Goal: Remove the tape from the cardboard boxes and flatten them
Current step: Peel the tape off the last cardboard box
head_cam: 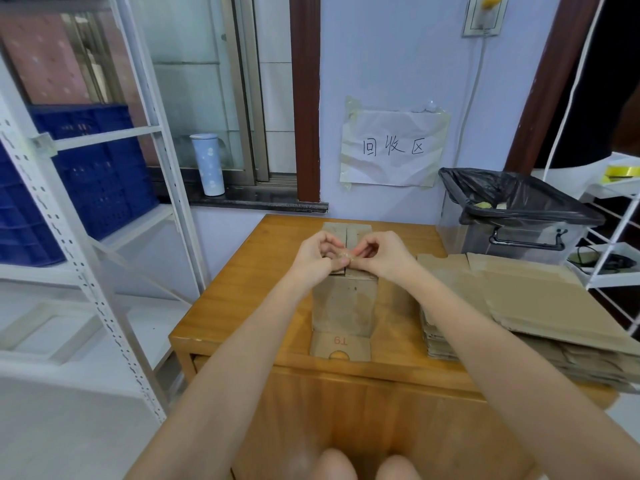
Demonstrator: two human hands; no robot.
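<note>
Both hands meet above box (pixel 343 306) on counter (pixel 242 292): left hand (pixel 317 254) and right hand (pixel 384 256) pinch tape scrap (pixel 346 255). Bin (pixel 519 209) lies far-right; right hand nearer.

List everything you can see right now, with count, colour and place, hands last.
cardboard box: one, brown, opened out on the table centre, marked T9 on its near flap
tape strip: one, clear-yellowish, small, pinched between both hands above the box
flattened cardboard stack: one pile, brown, table's right side
wooden table: one, orange-brown, centre
bin: one, black-lined, clear-sided, behind the table at right
paper sign: one, white, handwritten, taped to the wall
tumbler: one, pale blue, on the window sill
crates: a stack, blue, on the white shelving at left
left hand: pinches the tape
right hand: pinches the tape
</note>
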